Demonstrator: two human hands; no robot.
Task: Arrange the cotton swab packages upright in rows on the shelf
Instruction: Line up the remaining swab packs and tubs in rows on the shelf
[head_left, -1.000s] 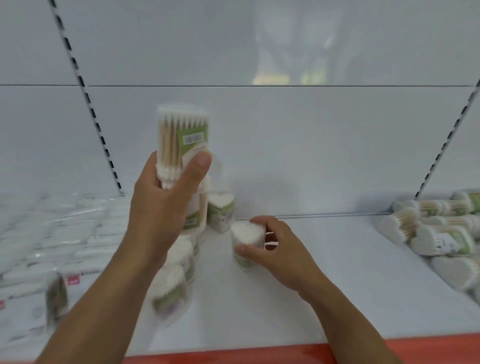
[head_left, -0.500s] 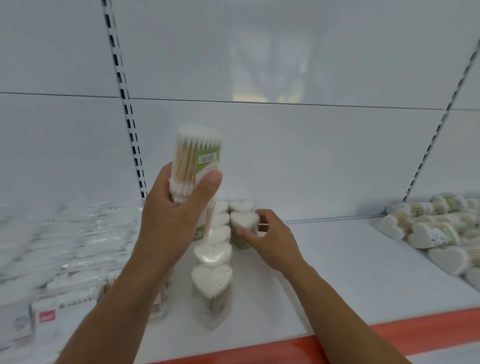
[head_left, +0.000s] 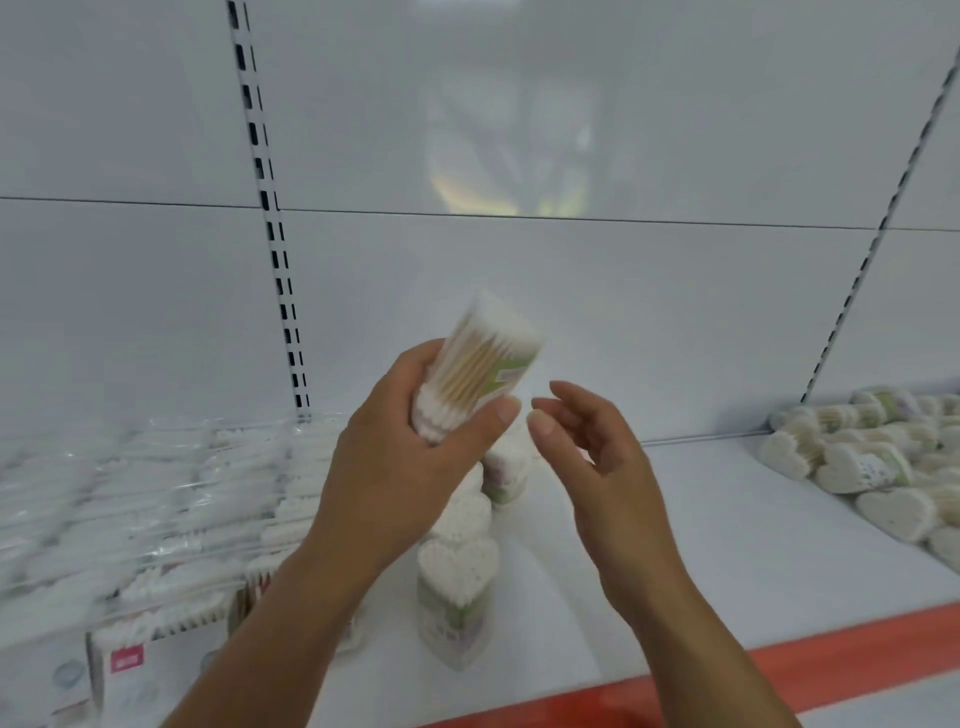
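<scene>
Above the row of upright pkgs, 1 swab pkg is gripped in the left hand, long axis tilted up-right; right hand, loosely spread & empty, just beside.

Flat clear-wrapped white packs at left, slotted upright behind them, red strip along the front edge.

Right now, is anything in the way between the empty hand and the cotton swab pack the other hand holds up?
No, nothing visible. The open right hand is close beside the cotton swab pack that the left hand grips; only air lies between them. The standing packs sit lower, on the shelf.
</scene>
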